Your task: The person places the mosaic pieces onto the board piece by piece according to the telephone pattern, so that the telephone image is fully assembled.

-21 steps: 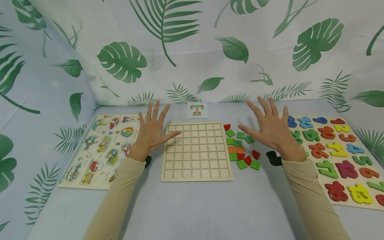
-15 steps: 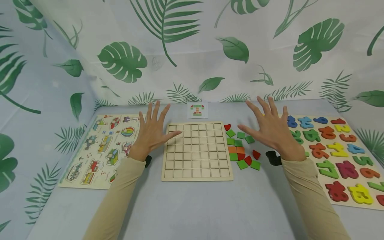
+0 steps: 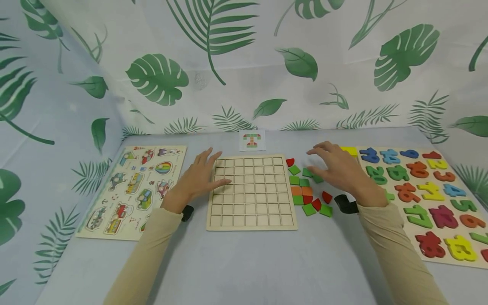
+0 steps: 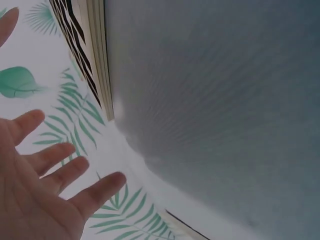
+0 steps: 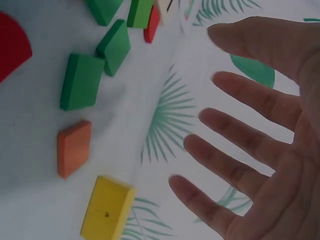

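A pale wooden grid board (image 3: 251, 192) with bare square cells lies in the middle. My left hand (image 3: 194, 180) hovers over its left edge with fingers extended and thumb spread; in the left wrist view this hand (image 4: 45, 185) holds nothing. Right of the board lie green square tiles (image 3: 298, 200), orange tiles (image 3: 295, 191) and red quarter-round tiles (image 3: 326, 197). My right hand (image 3: 339, 169), fingers loosely bent, is above the table just right of these tiles. Seen from the right wrist, the hand (image 5: 260, 135) is empty, apart from the green tiles (image 5: 82, 82) and an orange piece (image 5: 75, 149).
A card (image 3: 252, 140) with a red, green and orange pattern lies behind the board. At left is a vehicle picture puzzle (image 3: 133, 190); at right, a number puzzle board (image 3: 419, 203) with a yellow block (image 3: 348, 151) by its far corner. Leaf-printed cloth (image 3: 244, 89) stands behind.
Both hands have lowered from a spread, raised pose; their fingers have tipped down and drawn closer together. The tiles and boards lie as before.
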`<move>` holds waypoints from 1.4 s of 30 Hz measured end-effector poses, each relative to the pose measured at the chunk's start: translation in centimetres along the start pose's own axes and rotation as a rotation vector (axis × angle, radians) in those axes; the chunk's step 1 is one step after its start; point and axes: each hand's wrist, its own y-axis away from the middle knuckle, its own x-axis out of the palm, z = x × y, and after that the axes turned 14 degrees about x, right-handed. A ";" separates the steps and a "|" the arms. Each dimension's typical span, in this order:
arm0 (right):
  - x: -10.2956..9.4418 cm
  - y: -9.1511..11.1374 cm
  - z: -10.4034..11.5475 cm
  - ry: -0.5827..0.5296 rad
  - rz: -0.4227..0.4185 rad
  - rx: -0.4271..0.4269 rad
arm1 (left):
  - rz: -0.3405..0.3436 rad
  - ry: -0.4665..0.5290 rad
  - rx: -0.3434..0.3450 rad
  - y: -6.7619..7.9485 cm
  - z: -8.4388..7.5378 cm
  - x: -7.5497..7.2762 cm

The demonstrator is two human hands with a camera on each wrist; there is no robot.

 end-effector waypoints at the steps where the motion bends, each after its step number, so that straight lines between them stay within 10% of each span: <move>1: 0.1 -0.1 0.2 -0.001 0.018 -0.005 | 0.022 0.027 -0.008 0.1 0.0 0.1; 16: 1.2 -2.5 1.9 0.006 0.126 -0.025 | 0.286 0.157 0.018 0.4 -0.8 0.8; 42: 1.7 -3.6 2.6 0.010 0.191 0.005 | 0.306 0.191 -0.001 -1.0 -0.9 1.0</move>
